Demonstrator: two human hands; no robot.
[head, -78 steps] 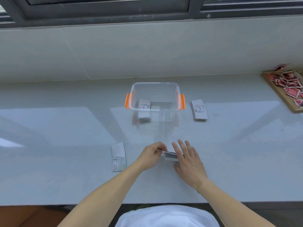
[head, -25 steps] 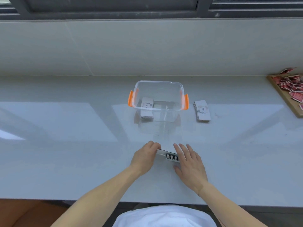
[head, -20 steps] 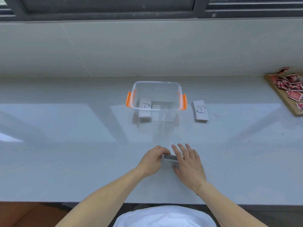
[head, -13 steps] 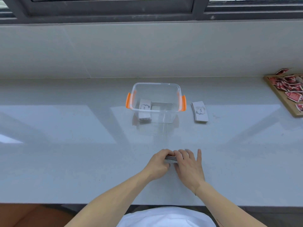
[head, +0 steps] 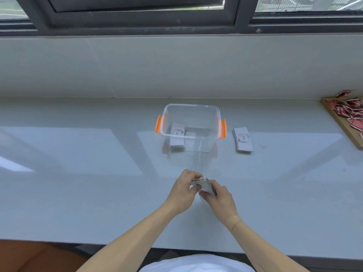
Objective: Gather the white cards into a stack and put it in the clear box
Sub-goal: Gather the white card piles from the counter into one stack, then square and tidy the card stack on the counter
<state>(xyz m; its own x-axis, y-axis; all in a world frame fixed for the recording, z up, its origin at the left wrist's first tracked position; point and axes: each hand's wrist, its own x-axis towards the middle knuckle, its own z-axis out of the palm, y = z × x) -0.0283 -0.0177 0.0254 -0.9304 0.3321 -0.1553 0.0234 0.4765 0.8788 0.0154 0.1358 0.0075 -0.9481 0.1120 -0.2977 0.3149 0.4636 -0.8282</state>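
Note:
A stack of white cards (head: 205, 185) is lifted a little off the counter, tilted, held between both hands. My left hand (head: 183, 191) grips its left end and my right hand (head: 221, 197) cups it from the right and below. The clear box (head: 191, 114) with orange handles stands farther back at the centre, open on top. Inside it, at the left, lies a white card stack (head: 177, 135). Another white card stack (head: 243, 139) lies on the counter just right of the box.
A wooden tray (head: 342, 122) holding several red cards sits at the far right edge. The pale counter (head: 78, 173) runs wide on both sides. A wall and a window frame rise behind the box.
The cards lay flat on the counter between my hands; both hands have closed on them and raised the stack, tilting it. The loose card seen earlier at the left is out of view.

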